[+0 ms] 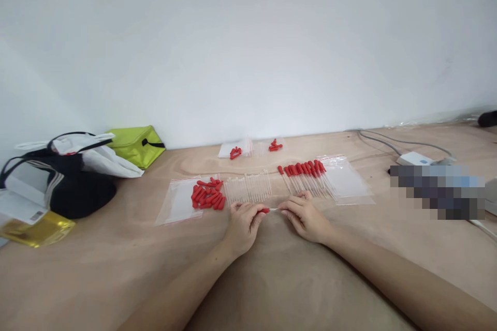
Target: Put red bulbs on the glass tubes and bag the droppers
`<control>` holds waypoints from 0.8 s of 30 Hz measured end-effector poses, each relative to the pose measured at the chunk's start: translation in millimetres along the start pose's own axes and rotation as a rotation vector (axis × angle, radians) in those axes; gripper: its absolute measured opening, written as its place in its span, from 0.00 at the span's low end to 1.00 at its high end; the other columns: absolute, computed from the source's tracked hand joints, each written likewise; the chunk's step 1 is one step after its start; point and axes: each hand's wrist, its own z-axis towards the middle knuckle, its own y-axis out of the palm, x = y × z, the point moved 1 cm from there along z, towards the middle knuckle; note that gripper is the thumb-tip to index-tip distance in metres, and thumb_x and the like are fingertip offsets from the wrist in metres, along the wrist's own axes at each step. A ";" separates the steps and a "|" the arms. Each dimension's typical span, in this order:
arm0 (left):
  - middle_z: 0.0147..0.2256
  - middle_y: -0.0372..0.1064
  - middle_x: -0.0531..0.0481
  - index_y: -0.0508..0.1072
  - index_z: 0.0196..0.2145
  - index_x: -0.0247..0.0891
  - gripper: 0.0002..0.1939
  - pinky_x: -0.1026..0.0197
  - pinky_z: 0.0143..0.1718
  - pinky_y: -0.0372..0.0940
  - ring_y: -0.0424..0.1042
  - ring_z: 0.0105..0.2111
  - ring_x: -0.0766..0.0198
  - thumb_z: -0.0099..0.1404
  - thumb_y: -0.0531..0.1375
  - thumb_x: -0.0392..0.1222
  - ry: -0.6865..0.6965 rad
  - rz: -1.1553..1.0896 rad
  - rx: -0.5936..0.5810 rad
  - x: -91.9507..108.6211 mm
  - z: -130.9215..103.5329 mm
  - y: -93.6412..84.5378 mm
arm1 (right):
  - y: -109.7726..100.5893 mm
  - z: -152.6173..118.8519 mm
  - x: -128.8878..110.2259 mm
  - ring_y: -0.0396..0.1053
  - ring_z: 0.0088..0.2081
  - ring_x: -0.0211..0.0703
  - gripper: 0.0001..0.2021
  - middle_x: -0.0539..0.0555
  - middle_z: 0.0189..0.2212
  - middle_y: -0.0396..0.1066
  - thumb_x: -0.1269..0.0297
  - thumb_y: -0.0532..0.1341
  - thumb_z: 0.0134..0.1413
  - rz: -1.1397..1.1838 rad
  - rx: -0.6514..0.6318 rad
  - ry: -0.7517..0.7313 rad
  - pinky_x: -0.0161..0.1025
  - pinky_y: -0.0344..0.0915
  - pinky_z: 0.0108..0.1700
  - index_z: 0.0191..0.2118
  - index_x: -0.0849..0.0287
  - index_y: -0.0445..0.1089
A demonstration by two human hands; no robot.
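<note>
Between my hands, just above the wooden table, is a dropper with a red rubber bulb (265, 210) at one end of a thin clear glass tube (274, 210). My left hand (245, 222) pinches the red bulb; my right hand (305, 217) is closed on the tube's other end. Left of my hands, loose red bulbs (207, 194) lie in a pile on a clear zip bag (174, 201). A row of bare glass tubes (248, 187) lies behind my left hand. Behind my right hand, several droppers with red bulbs fitted (305, 176) lie side by side.
Another clear bag (351, 181) lies right of the droppers. Further back are small groups of red bulbs (235, 153) and tubes (261, 149) by the wall. At left stand a black bag (79, 191) and a lime-green pouch (135, 147). A cable with a white box (415, 159) lies at right.
</note>
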 end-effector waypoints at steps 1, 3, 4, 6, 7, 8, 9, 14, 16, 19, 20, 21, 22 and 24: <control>0.33 0.73 0.53 0.68 0.35 0.41 0.11 0.57 0.41 0.47 0.68 0.34 0.63 0.66 0.46 0.41 0.006 -0.001 -0.002 -0.2 0.0 -0.2 | 0.3 -0.1 0.1 0.65 0.34 0.38 0.09 0.52 0.32 0.70 0.71 0.49 0.56 0.003 -0.005 -0.002 0.42 0.47 0.42 0.37 0.59 0.65; 0.32 0.73 0.54 0.69 0.35 0.42 0.11 0.57 0.41 0.47 0.69 0.33 0.64 0.66 0.47 0.41 0.019 -0.007 -0.005 -1.1 -0.2 0.0 | 1.2 -0.2 0.7 0.65 0.33 0.38 0.09 0.52 0.31 0.70 0.71 0.49 0.56 0.009 -0.013 -0.009 0.42 0.48 0.42 0.37 0.59 0.66; 0.32 0.73 0.54 0.69 0.34 0.42 0.10 0.57 0.41 0.47 0.69 0.33 0.64 0.65 0.48 0.41 0.027 -0.009 -0.003 -1.7 -0.3 0.3 | 1.6 -0.1 1.1 0.65 0.33 0.38 0.09 0.52 0.31 0.70 0.71 0.49 0.56 0.014 -0.017 -0.015 0.42 0.48 0.42 0.37 0.59 0.66; 0.30 0.72 0.55 0.70 0.32 0.41 0.09 0.56 0.41 0.47 0.69 0.32 0.64 0.65 0.50 0.41 0.042 -0.014 0.004 -2.9 -0.4 0.8 | 2.3 0.5 2.4 0.65 0.33 0.38 0.10 0.52 0.31 0.70 0.71 0.50 0.56 0.024 -0.025 -0.026 0.42 0.47 0.43 0.37 0.58 0.67; 0.30 0.72 0.55 0.70 0.32 0.41 0.09 0.56 0.41 0.46 0.69 0.32 0.65 0.64 0.50 0.41 0.049 -0.016 0.006 -3.4 -0.5 1.0 | 2.4 1.0 3.1 0.65 0.33 0.38 0.10 0.52 0.31 0.70 0.71 0.49 0.56 0.028 -0.029 -0.033 0.42 0.47 0.43 0.37 0.58 0.67; 0.29 0.72 0.55 0.70 0.31 0.41 0.09 0.56 0.42 0.46 0.69 0.32 0.65 0.64 0.51 0.41 0.057 -0.019 0.005 -3.7 -0.4 1.1 | 2.6 1.5 3.9 0.65 0.34 0.38 0.10 0.51 0.31 0.71 0.71 0.49 0.56 0.031 -0.034 -0.041 0.42 0.46 0.43 0.37 0.57 0.68; 0.29 0.73 0.55 0.70 0.31 0.41 0.09 0.56 0.42 0.46 0.69 0.32 0.65 0.64 0.51 0.41 0.066 -0.022 0.001 -3.8 -0.3 1.1 | 2.6 2.2 4.8 0.65 0.34 0.37 0.11 0.51 0.31 0.71 0.71 0.49 0.56 0.032 -0.038 -0.051 0.42 0.46 0.43 0.37 0.56 0.68; 0.28 0.73 0.55 0.71 0.30 0.42 0.09 0.55 0.44 0.45 0.69 0.31 0.65 0.63 0.52 0.41 0.096 -0.043 -0.033 -2.9 0.6 0.1 | 3.0 4.2 9.0 0.65 0.32 0.36 0.13 0.50 0.31 0.71 0.74 0.49 0.54 -0.029 -0.042 -0.099 0.42 0.45 0.42 0.38 0.54 0.69; 0.28 0.73 0.55 0.71 0.30 0.42 0.09 0.54 0.44 0.45 0.70 0.31 0.65 0.63 0.52 0.40 0.091 -0.034 -0.036 -2.7 1.0 -0.1 | 3.2 4.3 9.7 0.64 0.32 0.35 0.14 0.50 0.31 0.70 0.75 0.49 0.53 -0.092 -0.028 -0.113 0.41 0.45 0.41 0.39 0.54 0.69; 0.28 0.73 0.55 0.71 0.30 0.42 0.08 0.54 0.44 0.46 0.70 0.30 0.64 0.63 0.52 0.40 0.082 -0.013 -0.026 -3.7 1.4 0.3 | 3.1 4.5 8.1 0.63 0.31 0.36 0.15 0.50 0.31 0.70 0.77 0.50 0.50 -0.183 0.004 -0.136 0.40 0.44 0.38 0.38 0.55 0.69; 0.28 0.73 0.55 0.71 0.30 0.41 0.08 0.54 0.44 0.45 0.70 0.30 0.64 0.63 0.52 0.40 0.080 -0.006 -0.019 -4.3 1.6 0.6 | 3.1 4.7 7.0 0.63 0.30 0.36 0.15 0.50 0.30 0.70 0.78 0.50 0.49 -0.208 0.018 -0.145 0.40 0.43 0.38 0.38 0.56 0.69; 0.28 0.73 0.55 0.71 0.30 0.41 0.08 0.53 0.44 0.45 0.70 0.30 0.65 0.63 0.52 0.40 0.080 0.000 -0.013 -5.0 1.8 0.8 | 3.0 4.8 5.6 0.62 0.30 0.36 0.15 0.50 0.29 0.69 0.78 0.50 0.48 -0.232 0.033 -0.156 0.40 0.43 0.37 0.37 0.57 0.69; 0.28 0.73 0.55 0.71 0.30 0.41 0.08 0.53 0.44 0.45 0.69 0.30 0.65 0.63 0.52 0.40 0.084 0.005 -0.007 -5.6 2.0 1.0 | 3.0 5.0 4.2 0.62 0.29 0.36 0.15 0.50 0.28 0.69 0.79 0.50 0.47 -0.254 0.048 -0.167 0.40 0.43 0.36 0.36 0.57 0.69; 0.28 0.73 0.54 0.70 0.30 0.41 0.08 0.52 0.45 0.45 0.69 0.30 0.65 0.63 0.52 0.40 0.101 0.018 0.004 -6.3 2.4 0.8 | 3.1 5.1 1.4 0.60 0.27 0.36 0.15 0.50 0.25 0.67 0.79 0.50 0.46 -0.295 0.069 -0.183 0.39 0.42 0.35 0.34 0.59 0.69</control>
